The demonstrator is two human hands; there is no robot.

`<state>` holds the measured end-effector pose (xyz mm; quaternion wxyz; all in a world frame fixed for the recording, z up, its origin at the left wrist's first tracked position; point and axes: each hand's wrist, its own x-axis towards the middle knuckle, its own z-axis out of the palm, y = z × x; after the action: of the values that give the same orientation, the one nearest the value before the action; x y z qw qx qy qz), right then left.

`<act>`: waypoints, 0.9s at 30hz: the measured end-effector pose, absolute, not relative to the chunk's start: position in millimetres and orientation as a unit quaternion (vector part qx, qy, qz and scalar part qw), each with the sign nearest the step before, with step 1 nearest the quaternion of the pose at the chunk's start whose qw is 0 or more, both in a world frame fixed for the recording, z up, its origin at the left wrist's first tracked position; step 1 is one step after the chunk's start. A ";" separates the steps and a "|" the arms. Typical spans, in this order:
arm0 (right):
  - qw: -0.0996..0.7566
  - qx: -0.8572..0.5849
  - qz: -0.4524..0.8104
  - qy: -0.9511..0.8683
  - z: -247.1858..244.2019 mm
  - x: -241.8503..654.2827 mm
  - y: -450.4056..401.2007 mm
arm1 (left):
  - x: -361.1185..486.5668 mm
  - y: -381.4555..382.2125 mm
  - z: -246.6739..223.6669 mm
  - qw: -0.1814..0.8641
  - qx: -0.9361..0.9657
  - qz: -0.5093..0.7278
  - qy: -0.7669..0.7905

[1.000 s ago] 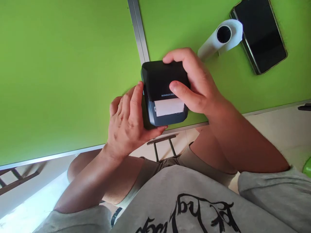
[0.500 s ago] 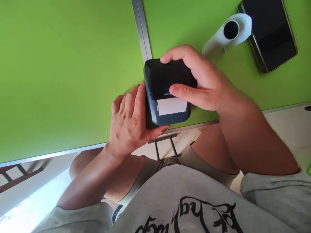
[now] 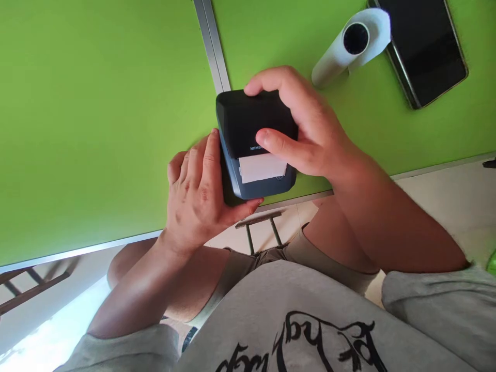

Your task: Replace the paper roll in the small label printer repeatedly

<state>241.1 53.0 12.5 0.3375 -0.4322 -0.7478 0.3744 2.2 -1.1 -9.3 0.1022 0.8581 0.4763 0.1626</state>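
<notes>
A dark blue label printer [image 3: 248, 121] with a black lid stands on the green table near its front edge. A blank white label strip [image 3: 263, 168] sticks out of its front slot. My left hand [image 3: 199, 191] is pressed round the printer's left side, its thumb along the front edge. My right hand [image 3: 298, 124] grips the lid from the right, thumb on top beside the printed brand name and index finger at the far edge. The right hand's other fingers are hidden behind the printer's right side.
On the green table [image 3: 96, 103], a white paper roll [image 3: 329, 59] with a loose end stands at the back right. Beside it lies a black phone [image 3: 426, 49]. A metal seam strip [image 3: 212, 46] runs away behind the printer. My legs are under the table's front edge.
The whole scene has shifted slightly left in view, as the camera has moved a little. Both hands keep the same hold on the printer, and the label strip looks unchanged.
</notes>
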 end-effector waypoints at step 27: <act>0.340 -0.430 0.345 -0.762 13.4 240.2 52.2 | 4.4 -3.0 -10.9 0.075 0.861 0.173 0.472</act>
<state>240.2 52.2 13.4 0.3399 -0.4299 -0.7621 0.3448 4.4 -3.0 -10.9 0.0749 0.8609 0.4723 0.1734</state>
